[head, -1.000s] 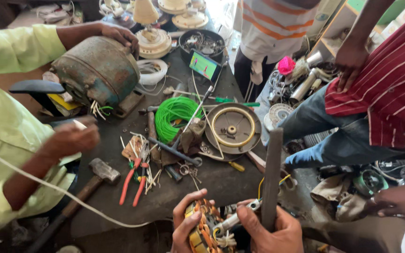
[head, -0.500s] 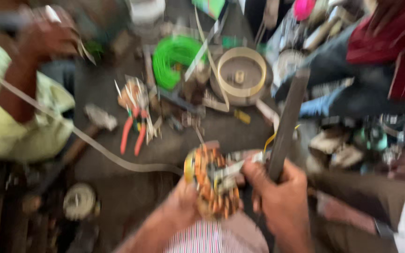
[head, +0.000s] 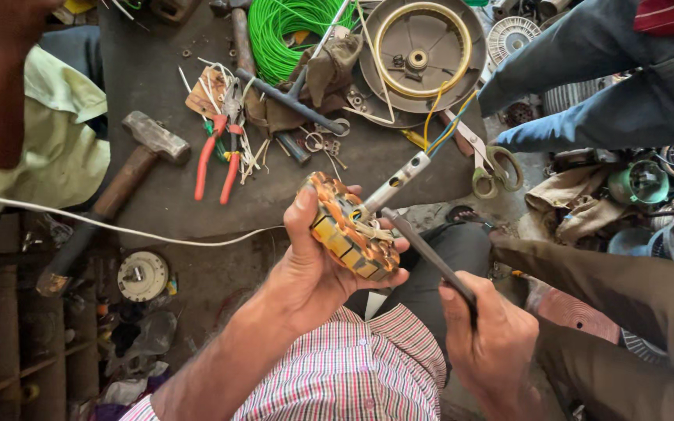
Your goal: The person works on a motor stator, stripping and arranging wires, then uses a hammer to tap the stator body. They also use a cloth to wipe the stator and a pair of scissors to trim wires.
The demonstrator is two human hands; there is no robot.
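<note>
Dark metal rod (head: 429, 263) in right hand (head: 491, 337) slants up-left into stator (head: 347, 226).

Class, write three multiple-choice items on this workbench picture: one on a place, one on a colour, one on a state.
1. Where does the hammer lie?
A. left of the pliers
B. on the scissors
C. inside the round metal cover

2. The wire coil is
A. blue
B. green
C. white

3. The left hand
A. is empty
B. lies flat on the table
C. grips the wound stator

Answers: 1 A, its head lies left of the red handles. 2 B, bright green loops. 3 C, the fingers wrap it, while the right hand holds a dark rod.
</note>
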